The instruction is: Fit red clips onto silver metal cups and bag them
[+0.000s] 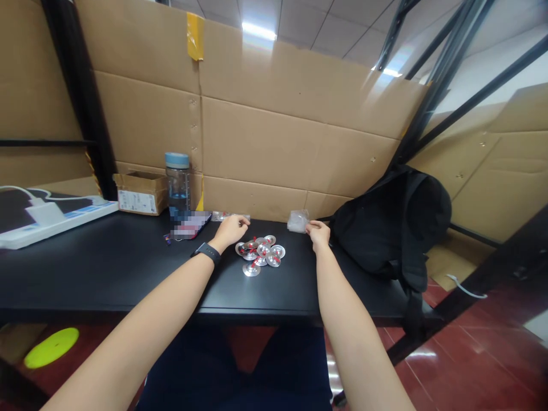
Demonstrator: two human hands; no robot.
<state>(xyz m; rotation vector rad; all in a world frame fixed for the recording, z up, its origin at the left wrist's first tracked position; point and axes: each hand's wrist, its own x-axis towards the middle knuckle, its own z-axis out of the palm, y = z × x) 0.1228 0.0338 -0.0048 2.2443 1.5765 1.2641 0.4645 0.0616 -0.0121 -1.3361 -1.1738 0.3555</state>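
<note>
A pile of small silvery finger cymbals (263, 250) with red loops lies on the black table (274, 294), between my two hands. To the right of it, my right hand (319, 234) pinches the edge of a clear plastic bag (297, 221) resting near the back of the table. My left hand (230, 230), with a dark watch on the wrist, hovers or rests just left of the pile. Its fingers are bent, with a gap showing between thumb and fingers and nothing visible in them. Behind that hand lies a flat clear packet (220, 216), partly covered by it.
At the back left stand a water bottle (177, 185) with a blue lid and an open cardboard box (142, 194). A blurred-out flat item (190, 224) lies before the bottle. A white power strip (81, 217) is far left, a black backpack (385, 222) on the right. Cardboard (278, 142) walls the back.
</note>
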